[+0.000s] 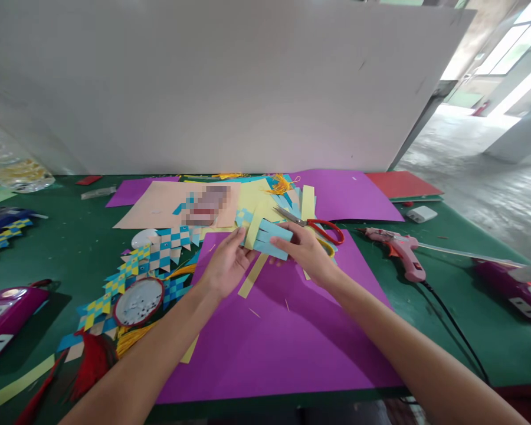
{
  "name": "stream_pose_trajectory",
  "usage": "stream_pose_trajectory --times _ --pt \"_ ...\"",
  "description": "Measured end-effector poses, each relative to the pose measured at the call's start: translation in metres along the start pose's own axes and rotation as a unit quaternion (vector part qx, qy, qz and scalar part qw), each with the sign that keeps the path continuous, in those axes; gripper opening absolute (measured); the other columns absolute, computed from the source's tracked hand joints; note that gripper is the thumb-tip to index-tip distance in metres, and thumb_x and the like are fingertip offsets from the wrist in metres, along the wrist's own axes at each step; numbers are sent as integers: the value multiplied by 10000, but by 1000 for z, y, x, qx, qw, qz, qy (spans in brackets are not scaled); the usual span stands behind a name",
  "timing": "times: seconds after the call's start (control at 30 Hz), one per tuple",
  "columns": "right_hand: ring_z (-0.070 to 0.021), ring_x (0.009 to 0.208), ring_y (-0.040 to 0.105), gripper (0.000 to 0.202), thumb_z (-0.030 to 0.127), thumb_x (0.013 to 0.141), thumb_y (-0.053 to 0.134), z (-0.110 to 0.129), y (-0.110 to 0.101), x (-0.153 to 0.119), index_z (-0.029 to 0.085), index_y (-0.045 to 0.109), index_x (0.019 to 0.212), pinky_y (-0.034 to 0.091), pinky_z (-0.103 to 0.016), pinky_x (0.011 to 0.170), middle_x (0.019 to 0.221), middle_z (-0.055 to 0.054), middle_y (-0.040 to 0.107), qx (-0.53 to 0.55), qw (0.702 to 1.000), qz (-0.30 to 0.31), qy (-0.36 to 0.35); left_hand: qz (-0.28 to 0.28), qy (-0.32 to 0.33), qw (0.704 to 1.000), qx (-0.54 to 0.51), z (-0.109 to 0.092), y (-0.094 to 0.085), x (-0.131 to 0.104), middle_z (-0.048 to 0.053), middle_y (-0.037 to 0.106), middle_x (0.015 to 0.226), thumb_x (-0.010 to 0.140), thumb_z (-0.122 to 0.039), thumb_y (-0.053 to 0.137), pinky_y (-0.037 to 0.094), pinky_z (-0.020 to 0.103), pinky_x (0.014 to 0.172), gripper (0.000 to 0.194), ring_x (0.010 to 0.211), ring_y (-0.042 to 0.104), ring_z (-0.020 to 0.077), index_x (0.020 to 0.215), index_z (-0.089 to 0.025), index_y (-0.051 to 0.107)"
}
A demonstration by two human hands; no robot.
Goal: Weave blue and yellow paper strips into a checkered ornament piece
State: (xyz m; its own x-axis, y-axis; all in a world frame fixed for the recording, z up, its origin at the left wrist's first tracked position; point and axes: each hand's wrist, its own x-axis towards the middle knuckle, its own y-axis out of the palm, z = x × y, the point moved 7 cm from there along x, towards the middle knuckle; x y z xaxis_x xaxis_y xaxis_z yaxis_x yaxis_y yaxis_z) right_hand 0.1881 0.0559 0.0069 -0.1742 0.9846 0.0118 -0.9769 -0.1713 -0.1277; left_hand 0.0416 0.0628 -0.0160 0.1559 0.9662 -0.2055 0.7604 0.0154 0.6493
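My right hand (307, 251) grips a piece of light blue paper (269, 237) cut into strips, thumb on top. A pale yellow paper strip (253, 230) stands across the slit end of the blue piece, and my left hand (228, 262) pinches it near its lower end. Both hands are above a large purple sheet (265, 342). Just behind my right hand lie red-handled scissors (325, 230), with their blades pointing left. A loose yellow strip (253, 276) rests on the purple sheet below the hands.
Left are woven blue-and-yellow paper pieces (135, 265), a round white dish (139, 302) and red tassels (91, 360). Right are a pink glue gun (393, 248) with its cord and a purple power strip (513, 289). A white board (230, 88) stands behind the table.
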Motion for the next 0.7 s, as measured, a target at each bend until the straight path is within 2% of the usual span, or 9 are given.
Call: stream_pose_trajectory --times 0.1,0.2,0.37,0.53,0.7 --pt "-121 532 510 274 436 823 597 1 -7 1 178 626 911 395 -258 508 620 33 529 -18 997 -57 -43 12 -10 1000 8 2 3 -2 83 725 1045 945 -163 510 571 280 801 251 877 689 156 1156 -136 643" --pt "-126 570 471 284 439 854 546 0 -17 5 183 611 750 350 -258 526 623 20 496 -46 993 -80 -72 19 -20 999 29 2 7 -4 97 722 1060 939 -186 528 566 280 792 245 886 693 170 1150 -131 641" --pt "-147 614 485 275 399 856 538 0 -24 10 180 621 711 336 -264 557 649 -1 524 -114 989 -50 -80 30 -17 999 35 1 11 -7 89 726 1058 919 -189 566 566 288 807 206 894 698 174 1095 -130 655" --pt "-137 607 452 275 402 849 535 1 -23 10 175 610 714 326 -257 553 653 0 511 -126 988 -50 -73 30 -15 999 34 3 8 -6 94 720 1077 895 -194 601 565 304 824 185 914 697 185 1058 -134 663" --pt "-89 537 303 365 454 849 532 2 -15 7 192 424 619 225 -238 488 588 52 319 -148 987 -11 -63 27 -2 999 27 0 8 -6 66 736 992 896 -121 564 566 261 804 154 864 696 149 1010 -134 667"
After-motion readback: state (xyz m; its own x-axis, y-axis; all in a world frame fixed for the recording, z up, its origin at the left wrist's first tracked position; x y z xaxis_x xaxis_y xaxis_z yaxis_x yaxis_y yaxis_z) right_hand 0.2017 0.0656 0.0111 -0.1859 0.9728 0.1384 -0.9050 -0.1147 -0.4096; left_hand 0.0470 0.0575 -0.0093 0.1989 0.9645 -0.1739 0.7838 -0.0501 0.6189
